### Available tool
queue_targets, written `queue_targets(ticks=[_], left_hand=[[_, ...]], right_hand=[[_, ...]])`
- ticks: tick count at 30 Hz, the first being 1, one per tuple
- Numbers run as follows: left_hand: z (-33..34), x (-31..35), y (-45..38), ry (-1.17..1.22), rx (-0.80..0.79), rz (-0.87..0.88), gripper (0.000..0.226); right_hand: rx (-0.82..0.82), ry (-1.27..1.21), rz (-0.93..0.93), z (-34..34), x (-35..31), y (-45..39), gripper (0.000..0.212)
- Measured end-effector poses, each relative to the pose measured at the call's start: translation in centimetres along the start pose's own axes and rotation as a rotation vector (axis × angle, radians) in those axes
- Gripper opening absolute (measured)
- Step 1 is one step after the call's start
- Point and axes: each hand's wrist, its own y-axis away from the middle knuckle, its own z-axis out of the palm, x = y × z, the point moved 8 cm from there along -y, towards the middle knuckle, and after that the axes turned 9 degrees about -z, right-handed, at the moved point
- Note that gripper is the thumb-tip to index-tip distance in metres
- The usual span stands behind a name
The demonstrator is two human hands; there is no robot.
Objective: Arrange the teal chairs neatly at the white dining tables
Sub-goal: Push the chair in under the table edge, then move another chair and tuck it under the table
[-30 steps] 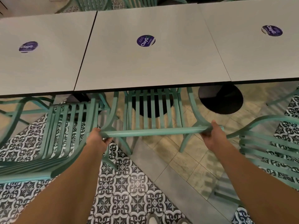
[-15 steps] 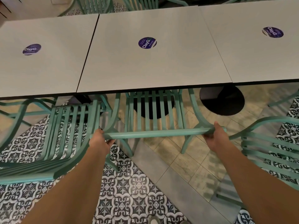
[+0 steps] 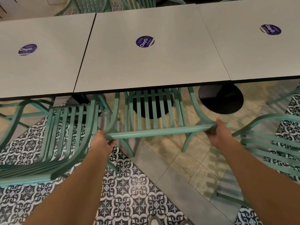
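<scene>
Head view: both hands' fingers around chair rail.

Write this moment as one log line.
left hand: grips chair top rail | right hand: grips rail | seat partly under table
</scene>
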Motion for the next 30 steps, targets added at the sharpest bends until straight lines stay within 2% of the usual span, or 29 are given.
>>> queue_targets(ticks=[4, 6, 8, 10, 12, 14, 16, 19, 22, 26, 30], left_hand=[[0.0, -0.3, 0.4, -0.044, -0.054, 0.012, 0.02], [-0.1, -0.3, 1.1, -0.144, -0.109, 0.024, 0.027], [-0.4, -0.9, 2.0, -0.305, -0.145, 0.036, 0.03], [-0.4, -1.4, 3.4, -0.5, -0.162, 0.076, 0.03], [0.2, -2.5, 4.7, -0.754, -0.159, 0.167, 0.031], [1.6, -4.3, 6.2, -1.003, -0.144, 0.322, 0.023], [4.2, -7.0, 8.5, -1.371, -0.186, 0.587, 0.016], [8.0, -14.4, 11.9, -1.791, -0.36, 0.867, 0.025], [11.4, -22.3, 15.5, -2.093, -0.464, 1.156, 0.049], [14.5, -33.2, 22.4, -2.318, -0.647, 1.476, 0.041], [16.7, -40.8, 28.6, -2.388, -0.739, 1.708, 0.031]], right_hand=[[0.005, 0.041, -0.014, -0.3, -0.2, 0.1, 0.04], [-0.029, 0.108, -0.021, 0.0, -0.3, 0.2, 0.038], [-0.06, 0.211, -0.031, -0.3, -0.4, 0.3, 0.046], [-0.102, 0.396, -0.078, -1.1, -0.6, 1.1, 0.051], [-0.137, 0.692, -0.238, -2.6, -1.3, 3.0, 0.043], [-0.211, 0.902, -0.457, -4.7, -2.3, 6.3, 0.035], [-0.258, 1.059, -0.599, -8.1, -2.8, 9.3, 0.04], [-0.242, 1.356, -0.655, -16.2, -3.5, 11.5, 0.051], [-0.182, 1.588, -0.631, -25.0, -5.9, 13.1, 0.053], [-0.005, 1.67, -0.611, -36.5, -10.5, 16.1, 0.059], [0.092, 1.636, -0.548, -45.0, -12.7, 17.0, 0.067]])
